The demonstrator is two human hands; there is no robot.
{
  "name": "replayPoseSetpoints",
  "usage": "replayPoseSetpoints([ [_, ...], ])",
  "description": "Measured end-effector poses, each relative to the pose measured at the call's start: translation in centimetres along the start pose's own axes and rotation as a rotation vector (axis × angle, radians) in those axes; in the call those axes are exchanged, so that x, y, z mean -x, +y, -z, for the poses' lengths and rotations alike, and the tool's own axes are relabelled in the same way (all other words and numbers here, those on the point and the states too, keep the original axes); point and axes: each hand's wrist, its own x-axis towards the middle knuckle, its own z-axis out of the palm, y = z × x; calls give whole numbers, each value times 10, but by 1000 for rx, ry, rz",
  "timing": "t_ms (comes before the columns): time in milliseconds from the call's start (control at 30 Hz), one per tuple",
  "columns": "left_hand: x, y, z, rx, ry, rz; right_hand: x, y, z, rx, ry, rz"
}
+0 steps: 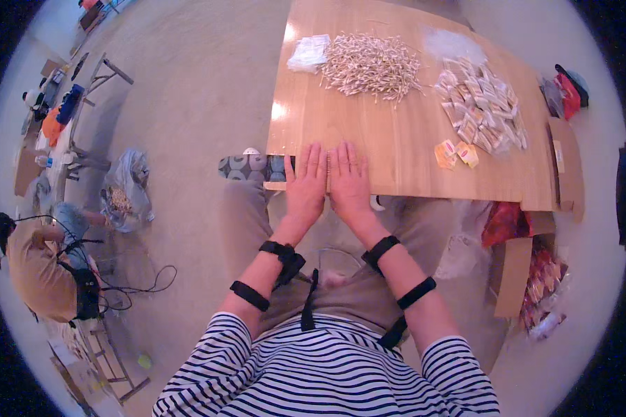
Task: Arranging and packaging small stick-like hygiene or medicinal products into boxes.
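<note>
Wood table (403,142) in front of me on the head cam, both hands at its near edge, close to the L corner. L hand (305,184) & R hand (350,182) side by side, backs up, fingers straight & pointing fwd, thumb sides facing each other. Grip: both hands look flat & uncurled, no fist on either. A thin ridged strip (327,163) shows in the gap btwn them, poss. stick ends; can't tell what it is or if it's being pressed.

Swabs (372,66) sit in a loose heap at the far side of the table, well fwd of the fingers, a few strays round its rim. White packs (309,53) just L of the heap; clear bags (455,45) to its R. Filled packets (481,104) piled R of the heap, w/ two yellow-white cards (456,153) lying nearer me. Off the table, R side: red bag (506,222) by an open carton (513,278). Far L: co-worker (45,278) near a grey bag (127,191).
</note>
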Motion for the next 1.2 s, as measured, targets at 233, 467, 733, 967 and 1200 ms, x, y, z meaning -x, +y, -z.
replayPoseSetpoints([
  [233, 2, -2, 18, 172, -56, 27, 1, 1, -4, 61, 41, 20],
  [467, 3, -1, 21, 186, -48, 45, 0, 10, 31, -180, -71, 36],
  [733, 6, -1, 16, 103, -31, 42, 8, 192, 60, -191, 111, -491],
  [967, 2, 5, 18, 147, -17, 16, 3, 262, 79, 107, 67, -484],
  [1200, 6, 1, 17, 141, -19, 29, -5, 267, 72, 7, 43, -483],
])
